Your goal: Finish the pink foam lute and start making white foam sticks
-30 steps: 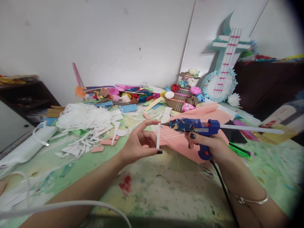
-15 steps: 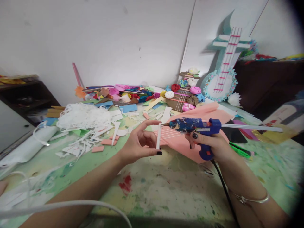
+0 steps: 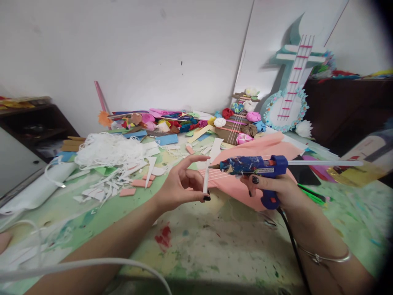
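A white strip (image 3: pixel 206 178) stands nearly upright above the counter (image 3: pixel 199 241), pinched end to end by the left hand (image 3: pixel 176 184), whose grip spans the strip's length between forefinger and thumb. The nozzle of a blue glue gun (image 3: pixel 250 165) is at the strip's upper part; the right hand (image 3: pixel 284 190) has its grip wrapped around the handle. Beyond lies salmon-pink paper (image 3: pixel 244 197); white scraps (image 3: pixel 95 192) lie leftward.

Shifted the blue glue gun (image 3: pixel 245 165) slightly right, bringing its nozzle (image 3: pixel 215 166) a little lower down the white strip (image 3: pixel 206 180) from its top end.
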A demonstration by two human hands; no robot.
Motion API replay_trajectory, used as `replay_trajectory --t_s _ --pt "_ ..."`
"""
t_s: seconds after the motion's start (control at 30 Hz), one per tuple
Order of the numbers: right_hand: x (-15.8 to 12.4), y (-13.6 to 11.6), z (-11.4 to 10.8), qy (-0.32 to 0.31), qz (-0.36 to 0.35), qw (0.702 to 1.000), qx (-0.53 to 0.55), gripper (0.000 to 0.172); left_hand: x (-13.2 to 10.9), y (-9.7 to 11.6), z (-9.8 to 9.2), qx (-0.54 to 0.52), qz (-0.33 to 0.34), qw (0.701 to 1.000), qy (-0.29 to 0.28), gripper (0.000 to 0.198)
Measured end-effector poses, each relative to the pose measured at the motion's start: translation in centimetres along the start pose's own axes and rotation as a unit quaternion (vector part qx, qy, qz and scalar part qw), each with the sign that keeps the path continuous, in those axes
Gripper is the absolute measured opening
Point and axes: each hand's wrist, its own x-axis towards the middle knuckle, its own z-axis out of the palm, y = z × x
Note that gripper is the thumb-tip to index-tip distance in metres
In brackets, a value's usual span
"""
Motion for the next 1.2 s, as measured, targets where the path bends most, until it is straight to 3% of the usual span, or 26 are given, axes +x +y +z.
replay_trajectory --t_s 0.17,0.4,0.6,0.8,0.93,1.2 --pt "0.01 0.10 0.08 0.012 0.027 1.000 -0.004 0.024 -0.06 -0.10 -0.08 -0.005 0.008 1.000 -0.001 0.073" --pt "-0.03 -0.45 0.11 -0.068 0.027 0.997 0.019 0.022 0.04 -0.18 -0.24 -0.005 0.016 1.000 0.008 0.074" --pt "-0.07 -0.20 0.08 -0.025 0.019 0.999 0.016 0.017 0.01 -0.23 -0.21 0.000 0.014 1.000 0.001 0.074" --pt "0.05 0.04 0.00 -0.011 0.018 1.000 -0.009 0.028 0.01 -0.22 -0.18 -0.009 0.010 1.000 -0.006 0.073" --pt "0.13 0.20 0.02 -0.007 0.020 1.000 0.016 0.023 0.02 -0.13 -0.11 -0.006 0.005 1.000 -0.013 0.073" --pt "-0.14 -0.40 -0.12 -0.063 0.061 0.995 0.036 0.020 0.05 -0.13 -0.11 -0.022 0.008 1.000 -0.011 0.072"
